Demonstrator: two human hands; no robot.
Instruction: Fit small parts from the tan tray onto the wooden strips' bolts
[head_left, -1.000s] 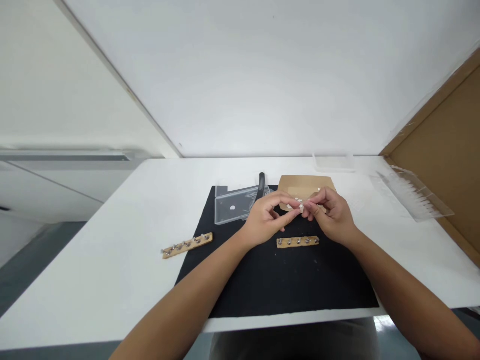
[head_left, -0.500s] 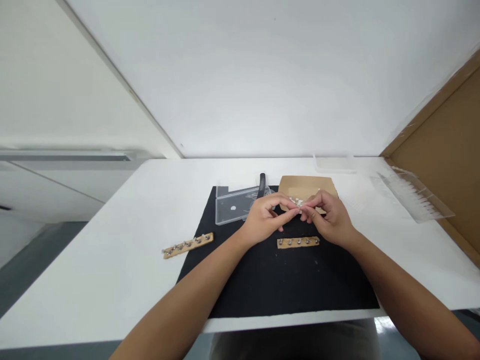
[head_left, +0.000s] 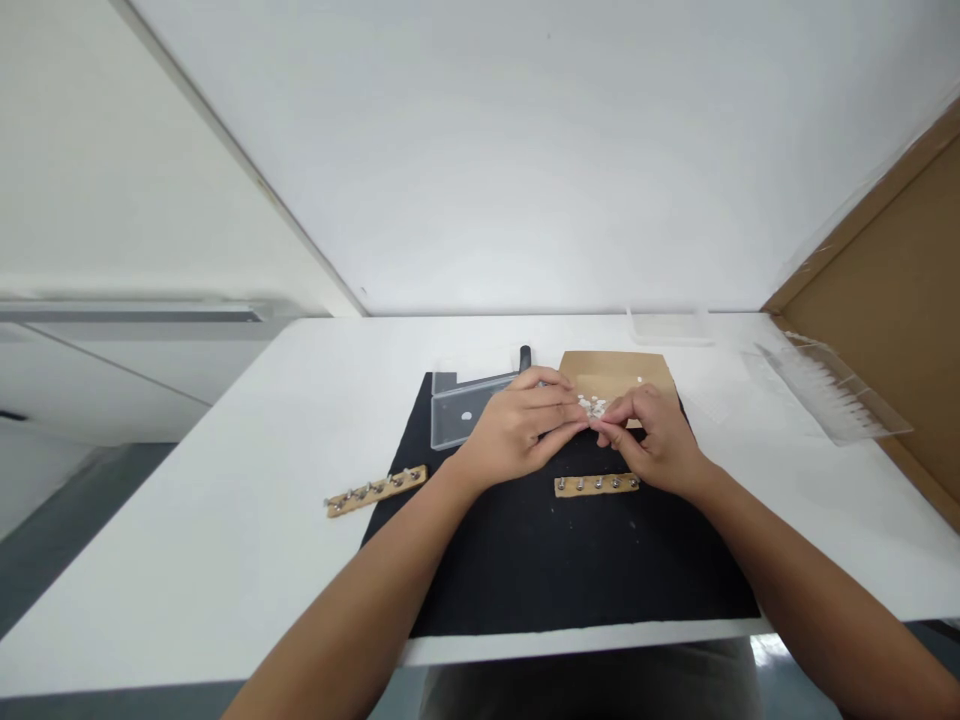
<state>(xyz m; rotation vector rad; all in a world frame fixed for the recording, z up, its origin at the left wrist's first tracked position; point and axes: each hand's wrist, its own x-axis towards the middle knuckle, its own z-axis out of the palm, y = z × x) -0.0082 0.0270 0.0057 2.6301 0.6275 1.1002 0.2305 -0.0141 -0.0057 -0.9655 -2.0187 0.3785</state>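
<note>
Both hands meet at the front edge of a shallow brown cardboard tray (head_left: 619, 365). My left hand (head_left: 521, 425) has its back turned up, thumb and fingertips close together at the tray's near side. Opposite it, my right hand (head_left: 651, 435) is closed in a pinch, its fingertips touching or almost touching the left ones. Whatever lies between the fingertips is too small to make out. Just behind them, several small white pieces (head_left: 592, 405) lie in the tray. Below the hands, a wooden strip (head_left: 598, 486) with several metal screws or studs lies on the black mat (head_left: 585, 570).
A second studded wooden strip (head_left: 377, 491) lies to the left, partly off the mat. Behind my left hand are a clear plastic case (head_left: 454, 415) and a black handle (head_left: 525, 357). Clear plastic packaging (head_left: 832, 390) lies at right, a translucent container (head_left: 670, 327) at the back.
My left hand has rolled so its back faces up, with the fingers straighter and closer together, and has shifted slightly left. The right hand has moved slightly left and down, still pinching.
</note>
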